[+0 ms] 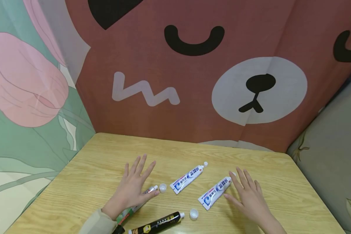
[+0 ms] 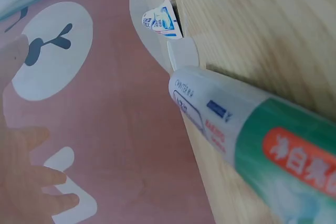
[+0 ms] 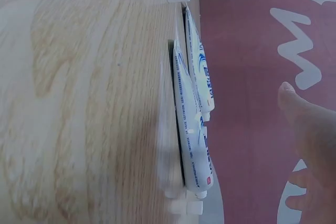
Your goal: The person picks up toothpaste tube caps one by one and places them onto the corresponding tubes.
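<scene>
My left hand (image 1: 133,190) is spread, palm down, over a green and white toothpaste tube (image 1: 125,214), which it partly hides in the head view. The same tube (image 2: 252,124) fills much of the left wrist view, uncapped end towards a white cap (image 2: 184,53). My right hand (image 1: 250,198) hovers with fingers spread beside a white and blue toothpaste tube (image 1: 213,194). Another white and blue tube (image 1: 187,179) lies to its left. Both show side by side in the right wrist view, the nearer tube (image 3: 189,124) overlapping the farther. Neither hand holds anything.
A black toothpaste tube (image 1: 158,224) lies at the table's near side, with a white cap (image 1: 194,214) by its nozzle. Another white cap (image 1: 162,188) sits near the green tube's nozzle. A small cap (image 1: 205,164) is at the middle tube's tip. A bear-print cloth (image 1: 193,113) hangs behind.
</scene>
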`<state>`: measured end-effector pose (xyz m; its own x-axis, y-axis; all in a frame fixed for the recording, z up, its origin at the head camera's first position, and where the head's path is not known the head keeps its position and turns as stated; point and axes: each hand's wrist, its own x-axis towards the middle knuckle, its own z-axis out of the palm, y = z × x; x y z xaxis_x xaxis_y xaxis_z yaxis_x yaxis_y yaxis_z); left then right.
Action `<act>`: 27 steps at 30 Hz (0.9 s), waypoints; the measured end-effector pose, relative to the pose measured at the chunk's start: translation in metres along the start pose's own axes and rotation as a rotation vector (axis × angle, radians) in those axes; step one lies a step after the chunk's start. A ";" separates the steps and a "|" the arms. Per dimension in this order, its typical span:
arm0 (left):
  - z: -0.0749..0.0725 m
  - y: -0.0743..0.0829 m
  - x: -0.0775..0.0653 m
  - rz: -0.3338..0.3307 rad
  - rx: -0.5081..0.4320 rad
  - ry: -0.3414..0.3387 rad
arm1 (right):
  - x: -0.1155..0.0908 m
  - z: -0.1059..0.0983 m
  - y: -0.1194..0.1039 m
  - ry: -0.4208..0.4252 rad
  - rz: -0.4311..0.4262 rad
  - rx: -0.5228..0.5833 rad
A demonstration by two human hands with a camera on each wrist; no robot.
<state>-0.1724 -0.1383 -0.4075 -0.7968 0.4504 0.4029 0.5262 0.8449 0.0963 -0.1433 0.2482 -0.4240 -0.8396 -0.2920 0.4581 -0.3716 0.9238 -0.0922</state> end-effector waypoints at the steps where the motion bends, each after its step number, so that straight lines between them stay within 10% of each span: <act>1: 0.000 0.000 0.000 0.004 -0.003 0.004 | 0.000 0.000 0.000 0.006 -0.005 0.007; 27: -0.008 0.012 -0.011 0.125 -0.199 0.095 | 0.002 -0.003 -0.020 0.048 -0.119 0.313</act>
<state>-0.1548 -0.1354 -0.4033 -0.6950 0.5109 0.5059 0.6748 0.7065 0.2136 -0.1361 0.2302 -0.4184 -0.7665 -0.3742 0.5219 -0.5754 0.7611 -0.2993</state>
